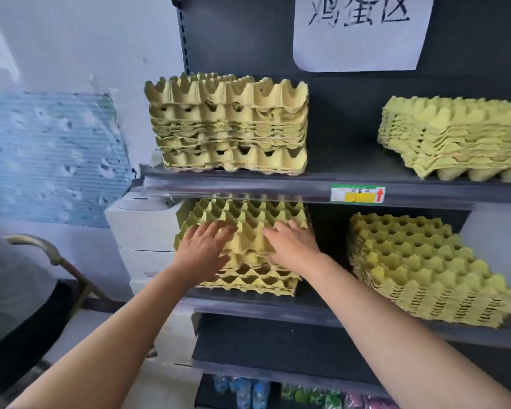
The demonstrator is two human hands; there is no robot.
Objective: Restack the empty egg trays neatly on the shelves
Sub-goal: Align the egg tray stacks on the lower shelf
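Forearms, 2, bare: left forearm (124, 335) enters from 7 o'clock, right forearm (396, 335) from 5 o'clock. Both reach to the lower shelf (248, 309).

Left grip (202, 246): released, fingers spread and straight, laid flat on top tray of lower-left stack (248, 222), nr its 9 o'clock side.

Right grip (292, 246): released, fingers straight, flat on same top tray, nr its 3 o'clock side. Grips are apart, w/ bare tray between.

Egg trays, yellow pulp, empty, 4 stacks:
- Lower-left stack: frame centre, lower shelf. Upper trays sit askew over bottom ones.
- Lower-right stack (425, 267): 3 o'clock, same shelf, well apart from the first, turned at an angle to shelf front.
- Upper-left stack (227, 122): 11 o'clock on upper shelf (248, 188), approx square to front. Layers uneven, gaps showing.
- Upper-right stack (455, 137): 2 o'clock, upper shelf, angled, partly cut off by frame edge.

Misc:
- Price tag (357, 193), green/yellow w/ red arrow, on upper shelf rail.
- Paper sign (360, 33), handwritten characters, 12 o'clock on dark back panel.
- White box (142, 231), just beside shelf unit at 9 o'clock.
- Blue ribbed sheet (50, 154) on wall, 9 o'clock.
- Coloured packs (248, 391), 6 o'clock, bottom shelf; too blurred to ID.
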